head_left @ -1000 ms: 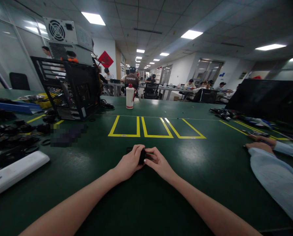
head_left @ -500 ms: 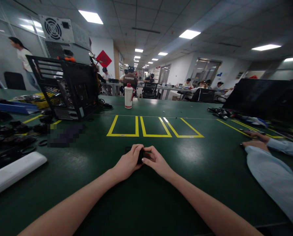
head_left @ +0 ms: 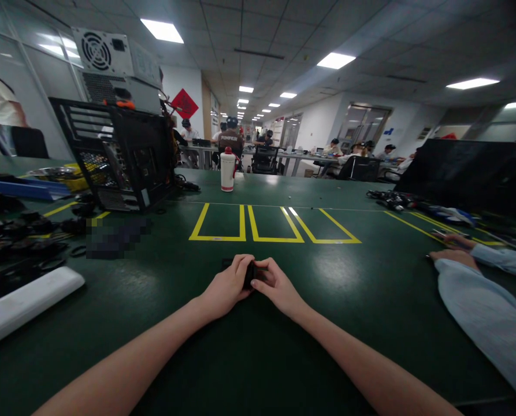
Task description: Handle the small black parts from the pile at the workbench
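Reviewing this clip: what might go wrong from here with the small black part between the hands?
The right hand seems to meet the black part only with its fingertips, so it might slip there. The left hand covers much of it, so a misalignment could go unseen. Dropped, it may be hard to spot on the dark green table.

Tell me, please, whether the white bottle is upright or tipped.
Upright: the white bottle stands on the green table, its red lid uppermost.
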Tool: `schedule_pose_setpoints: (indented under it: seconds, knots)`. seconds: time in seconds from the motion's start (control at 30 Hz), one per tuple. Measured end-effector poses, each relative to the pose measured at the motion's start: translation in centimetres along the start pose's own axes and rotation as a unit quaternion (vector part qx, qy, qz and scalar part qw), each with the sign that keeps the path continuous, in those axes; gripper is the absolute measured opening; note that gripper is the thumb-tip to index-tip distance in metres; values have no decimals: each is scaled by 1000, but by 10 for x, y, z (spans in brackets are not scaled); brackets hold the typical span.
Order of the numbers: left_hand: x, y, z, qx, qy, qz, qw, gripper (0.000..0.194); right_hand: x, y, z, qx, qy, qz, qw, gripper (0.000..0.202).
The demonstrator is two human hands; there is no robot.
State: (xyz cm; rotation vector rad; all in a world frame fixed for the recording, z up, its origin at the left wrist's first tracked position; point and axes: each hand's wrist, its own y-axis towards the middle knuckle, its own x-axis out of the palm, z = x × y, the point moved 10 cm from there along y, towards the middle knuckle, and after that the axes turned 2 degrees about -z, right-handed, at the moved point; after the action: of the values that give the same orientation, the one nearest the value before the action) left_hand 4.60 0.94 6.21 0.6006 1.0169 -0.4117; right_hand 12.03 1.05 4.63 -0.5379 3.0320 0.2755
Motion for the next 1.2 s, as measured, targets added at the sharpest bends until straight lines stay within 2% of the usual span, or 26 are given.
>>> schedule_pose_setpoints:
  seconds: [0.17,0.27,0.4,0.5,0.67,0.8,0.9,1.03,1.2]
  knots:
    - [-1,0,1,5,2,8,1000,62,-5,0,-8,-30,-28,37,998,16]
    - [1,0,0,-3,4,0,1000,61,-8,4,-1,-6,-30,43,999,22]
    - [2,0,-1,-9,8,-6,1000,63,-6,4,6,21,-29,20,999,28]
    - [2,0,-1,-8,8,-8,1000,66,-3,0,1,-5,-21,9,1000,28]
    - [0,0,0,0,-1,4,1000,65,-4,-1,-8,-36,-25,34,998,19]
    - [0,-1,1,4,-4,4,1000,65,-8,3,0,9,-31,39,999,27]
    - [-1,-1,0,3,-3,6,1000,67,-6,2,3,28,-33,21,999,32]
    - [0,-1,-1,-2,0,2,1000,65,2,-3,-4,0,-7,-8,1000,29]
    - [-1,0,1,-1,0,5,1000,62,-2,0,-7,-32,-11,31,999,17]
